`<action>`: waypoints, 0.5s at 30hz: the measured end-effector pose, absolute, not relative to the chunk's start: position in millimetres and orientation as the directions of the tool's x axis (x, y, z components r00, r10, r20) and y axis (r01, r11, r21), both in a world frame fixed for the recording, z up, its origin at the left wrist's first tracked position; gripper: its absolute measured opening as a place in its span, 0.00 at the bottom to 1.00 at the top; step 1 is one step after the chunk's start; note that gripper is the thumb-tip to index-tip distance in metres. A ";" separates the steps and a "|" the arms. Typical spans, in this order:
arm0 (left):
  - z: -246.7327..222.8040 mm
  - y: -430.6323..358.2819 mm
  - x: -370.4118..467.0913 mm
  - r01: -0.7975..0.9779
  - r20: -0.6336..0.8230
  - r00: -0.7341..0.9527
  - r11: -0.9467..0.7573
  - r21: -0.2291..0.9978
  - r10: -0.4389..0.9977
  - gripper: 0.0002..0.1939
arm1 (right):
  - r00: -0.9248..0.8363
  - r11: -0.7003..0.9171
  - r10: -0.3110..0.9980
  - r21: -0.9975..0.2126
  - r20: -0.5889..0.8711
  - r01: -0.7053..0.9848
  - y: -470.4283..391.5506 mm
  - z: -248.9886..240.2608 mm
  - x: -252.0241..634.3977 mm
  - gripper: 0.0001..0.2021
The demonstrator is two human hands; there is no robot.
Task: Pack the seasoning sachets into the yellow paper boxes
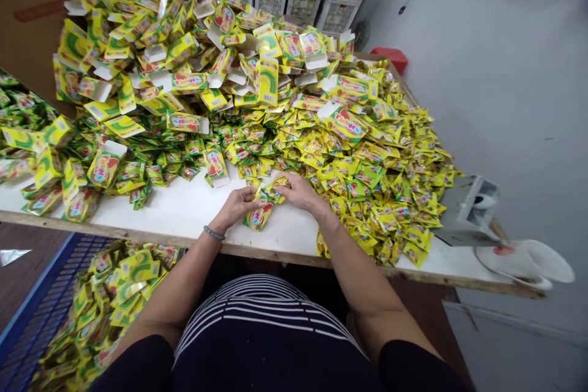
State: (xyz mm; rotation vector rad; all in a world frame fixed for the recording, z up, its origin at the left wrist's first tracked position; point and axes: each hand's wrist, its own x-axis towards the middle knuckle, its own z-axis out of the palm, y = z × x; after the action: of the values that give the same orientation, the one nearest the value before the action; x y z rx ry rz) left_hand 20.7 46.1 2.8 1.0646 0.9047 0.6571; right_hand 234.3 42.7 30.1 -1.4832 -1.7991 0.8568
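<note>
At the near edge of the white table [184, 199], my left hand [237, 205] grips a small yellow and green carton [258, 215] printed with a red picture. My right hand [299, 191] is closed with its fingertips on a small yellow sachet [277, 187], right at the carton's upper end. Whether the sachet is partly inside the carton is hard to see. Just beyond my left hand, a single carton [215, 164] with a white flap lies on the table. Loose yellow sachets [367, 196] are heaped close beside my right hand.
Open cartons [184, 49] form a tall pile at the back, with green sachets [156, 150] below it. A blue crate [46, 294] of cartons stands below the table at left. A grey device [468, 211] and a white plastic scoop-like container [533, 260] stand at right.
</note>
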 end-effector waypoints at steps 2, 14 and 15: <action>3.0 41.0 19.3 -0.048 -0.322 0.544 0.413 0.910 0.774 0.24 | -0.292 0.180 0.956 -0.782 -0.003 0.596 45.2 36.6 237.4 0.07; 5.5 14.1 5.3 -0.098 -0.366 0.589 0.513 0.853 0.721 0.24 | -0.384 0.424 0.890 -0.758 0.246 0.496 20.1 29.4 192.1 0.06; 5.1 12.6 4.8 -0.102 -0.354 0.585 0.500 0.860 0.730 0.24 | -0.393 0.416 0.890 -0.763 0.231 0.494 18.3 31.4 193.8 0.06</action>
State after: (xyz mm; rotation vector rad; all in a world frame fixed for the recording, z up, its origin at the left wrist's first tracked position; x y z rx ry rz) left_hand 4.8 12.6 5.1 0.9149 0.7990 0.5732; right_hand 193.8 18.3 31.4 -1.1686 -2.0371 0.8018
